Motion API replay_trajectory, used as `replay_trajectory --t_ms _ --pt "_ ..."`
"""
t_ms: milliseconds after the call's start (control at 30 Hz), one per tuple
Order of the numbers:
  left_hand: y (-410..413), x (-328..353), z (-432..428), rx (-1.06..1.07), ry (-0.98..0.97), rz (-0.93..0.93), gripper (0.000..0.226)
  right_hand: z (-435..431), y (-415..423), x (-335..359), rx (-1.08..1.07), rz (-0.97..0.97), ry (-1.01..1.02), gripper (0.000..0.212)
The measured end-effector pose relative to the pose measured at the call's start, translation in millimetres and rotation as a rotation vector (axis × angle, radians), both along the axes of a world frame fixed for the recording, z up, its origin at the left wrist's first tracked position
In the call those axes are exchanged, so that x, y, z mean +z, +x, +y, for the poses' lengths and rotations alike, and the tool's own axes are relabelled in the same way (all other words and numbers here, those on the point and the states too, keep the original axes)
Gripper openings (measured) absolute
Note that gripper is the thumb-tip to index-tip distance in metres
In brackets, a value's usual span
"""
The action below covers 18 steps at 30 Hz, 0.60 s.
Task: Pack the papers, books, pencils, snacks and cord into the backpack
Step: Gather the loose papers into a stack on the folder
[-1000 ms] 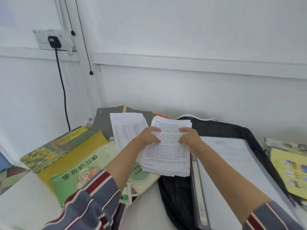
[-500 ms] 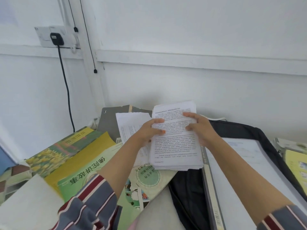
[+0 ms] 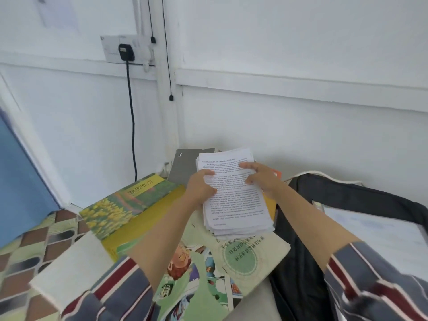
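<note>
Print on paper stack (image 3: 234, 195) too small to read. Grey folder (image 3: 185, 167) behind stack mostly hidden. Backpack (image 3: 298, 262) right of stack cut by frame edge.

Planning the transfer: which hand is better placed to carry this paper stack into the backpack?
Likely right: the right hand grips the paper stack on the edge nearer the backpack; the left hand holds the far side.

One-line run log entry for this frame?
left hand: grips thick stack of printed white papers | right hand: grips same stack | stack: over green illustrated book, beside open black fabric backpack, not yet inside
</note>
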<state>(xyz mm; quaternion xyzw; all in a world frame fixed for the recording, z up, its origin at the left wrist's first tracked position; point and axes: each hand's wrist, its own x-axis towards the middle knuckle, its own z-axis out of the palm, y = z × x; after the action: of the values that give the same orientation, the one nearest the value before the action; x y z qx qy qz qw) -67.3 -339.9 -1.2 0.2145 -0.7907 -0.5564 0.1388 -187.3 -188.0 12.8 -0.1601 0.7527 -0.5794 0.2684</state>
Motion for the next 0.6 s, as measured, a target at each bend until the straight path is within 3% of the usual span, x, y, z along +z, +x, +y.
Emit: replay_trajectory --t_ms 167,467,600 --pt "-4 -9 3 0.020 -0.315 -0.149 0.048 -7 -1 -18 0.003 0.026 0.186 0.048" --pt "-4 1 6 -0.020 0.155 0.056 0.052 -6 -1 -20 -0.053 0.009 0.166 0.049" --pt "-1 12 15 -0.053 0.186 0.198 0.051 4 3 -17 -0.092 -0.093 -0.064 0.055"
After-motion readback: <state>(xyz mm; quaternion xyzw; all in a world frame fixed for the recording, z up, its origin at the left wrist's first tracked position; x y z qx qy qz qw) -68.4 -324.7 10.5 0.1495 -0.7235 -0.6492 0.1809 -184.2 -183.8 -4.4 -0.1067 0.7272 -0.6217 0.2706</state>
